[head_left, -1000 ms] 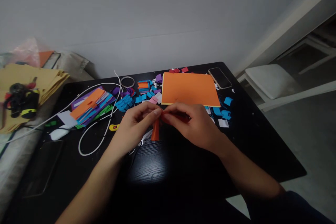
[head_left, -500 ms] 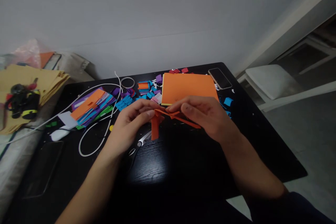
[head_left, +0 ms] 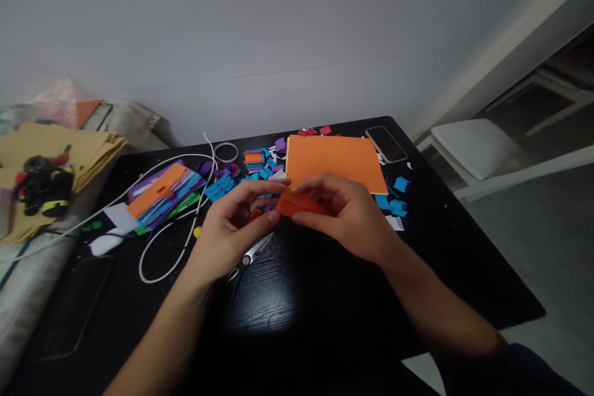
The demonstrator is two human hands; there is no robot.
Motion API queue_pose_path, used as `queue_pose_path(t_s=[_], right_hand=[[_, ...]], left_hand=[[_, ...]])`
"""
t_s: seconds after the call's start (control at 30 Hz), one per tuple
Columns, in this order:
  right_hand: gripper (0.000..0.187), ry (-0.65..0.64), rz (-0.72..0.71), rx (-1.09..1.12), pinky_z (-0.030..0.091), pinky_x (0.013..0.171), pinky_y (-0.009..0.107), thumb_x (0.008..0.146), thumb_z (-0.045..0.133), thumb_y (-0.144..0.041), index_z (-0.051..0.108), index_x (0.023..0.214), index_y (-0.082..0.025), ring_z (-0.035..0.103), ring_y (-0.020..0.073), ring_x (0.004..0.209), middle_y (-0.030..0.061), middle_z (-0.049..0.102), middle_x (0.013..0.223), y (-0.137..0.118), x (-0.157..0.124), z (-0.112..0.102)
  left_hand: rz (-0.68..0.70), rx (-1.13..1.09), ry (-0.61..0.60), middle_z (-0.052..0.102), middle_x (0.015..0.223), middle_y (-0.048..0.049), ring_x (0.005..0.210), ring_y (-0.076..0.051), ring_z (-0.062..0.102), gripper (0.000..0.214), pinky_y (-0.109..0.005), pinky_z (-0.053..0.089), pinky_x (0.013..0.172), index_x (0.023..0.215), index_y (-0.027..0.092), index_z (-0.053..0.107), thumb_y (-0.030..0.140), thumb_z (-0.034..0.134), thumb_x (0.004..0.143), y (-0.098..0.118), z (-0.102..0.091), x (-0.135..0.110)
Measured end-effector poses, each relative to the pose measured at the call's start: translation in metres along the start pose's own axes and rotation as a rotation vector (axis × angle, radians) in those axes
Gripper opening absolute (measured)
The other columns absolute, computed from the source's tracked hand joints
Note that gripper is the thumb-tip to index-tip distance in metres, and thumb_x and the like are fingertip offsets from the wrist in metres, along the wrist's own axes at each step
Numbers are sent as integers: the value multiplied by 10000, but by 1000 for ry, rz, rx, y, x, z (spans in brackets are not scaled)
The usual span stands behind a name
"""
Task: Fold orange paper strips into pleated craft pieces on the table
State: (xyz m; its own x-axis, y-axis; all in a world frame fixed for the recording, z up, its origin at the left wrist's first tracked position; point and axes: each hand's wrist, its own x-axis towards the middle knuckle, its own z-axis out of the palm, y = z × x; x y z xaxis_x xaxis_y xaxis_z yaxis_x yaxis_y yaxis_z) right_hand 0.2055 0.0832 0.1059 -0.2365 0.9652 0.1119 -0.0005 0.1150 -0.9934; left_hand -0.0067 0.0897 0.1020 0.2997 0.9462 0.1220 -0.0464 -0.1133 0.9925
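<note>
Over the middle of a black table (head_left: 464, 260), both my hands pinch a small folded piece of orange paper (head_left: 299, 203). My left hand (head_left: 232, 229) grips its left end with thumb and fingers closed. My right hand (head_left: 348, 210) is closed on its right part, fingers wrapped over the top. Behind the hands lies a stack of orange sheets (head_left: 334, 159). A pair of scissors (head_left: 248, 257) lies on the table just below my left hand.
Small blue, purple and pink paper scraps (head_left: 260, 164) are scattered behind the hands. A fan of coloured paper strips (head_left: 162, 189) and a white cable (head_left: 162, 241) lie at the left. A phone (head_left: 386, 143) rests at the far right corner. Brown envelopes (head_left: 55, 148) sit off the table's left side.
The orange piece hung open with a flap pointing down; now it is folded flat and compact between both hands. The hands have drawn closer together and risen slightly.
</note>
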Motion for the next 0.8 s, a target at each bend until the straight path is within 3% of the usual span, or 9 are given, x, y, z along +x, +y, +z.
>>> queue_pose_path(t_s=[0.17, 0.33, 0.43, 0.6, 0.8], right_hand=[[251, 125, -83, -93, 594, 1030, 378, 850, 824, -172, 733, 1071, -246, 754, 194, 1077, 34, 785, 1138, 5, -3, 7], [244, 99, -128, -124, 623, 979, 370, 890, 799, -215, 712, 1114, -255, 762, 197, 1048, 37, 784, 1120, 7, -3, 13], [222, 86, -148, -188, 628, 961, 383, 925, 765, -228, 713, 1139, -258, 765, 210, 1048, 47, 789, 1125, 8, -3, 14], [271, 88, -268, -499, 603, 974, 415, 907, 795, -195, 728, 1168, -230, 741, 234, 1061, 74, 778, 1135, 9, -2, 12], [340, 80, -326, -556, 608, 938, 386, 891, 785, -87, 743, 1198, -228, 735, 217, 1040, 66, 775, 1110, 9, -2, 9]], left_hand=[[-7, 95, 84, 763, 1125, -50, 978, -177, 722, 269, -295, 596, 882, 1147, 244, 746, 242, 788, 882, -3, 3, -1], [3, 251, 174, 719, 800, 7, 689, -118, 646, 108, -231, 538, 656, 939, 210, 744, 299, 785, 893, -3, 11, -2], [36, 291, 202, 733, 794, 7, 675, -118, 653, 79, -233, 534, 647, 897, 206, 740, 278, 771, 902, -4, 13, -3], [33, 318, 230, 716, 761, 17, 656, -105, 625, 70, -211, 510, 626, 882, 203, 741, 267, 760, 904, -4, 12, -4], [-70, 225, 199, 713, 724, 16, 634, -105, 627, 122, -198, 492, 586, 915, 192, 759, 308, 778, 882, 0, 9, -2]])
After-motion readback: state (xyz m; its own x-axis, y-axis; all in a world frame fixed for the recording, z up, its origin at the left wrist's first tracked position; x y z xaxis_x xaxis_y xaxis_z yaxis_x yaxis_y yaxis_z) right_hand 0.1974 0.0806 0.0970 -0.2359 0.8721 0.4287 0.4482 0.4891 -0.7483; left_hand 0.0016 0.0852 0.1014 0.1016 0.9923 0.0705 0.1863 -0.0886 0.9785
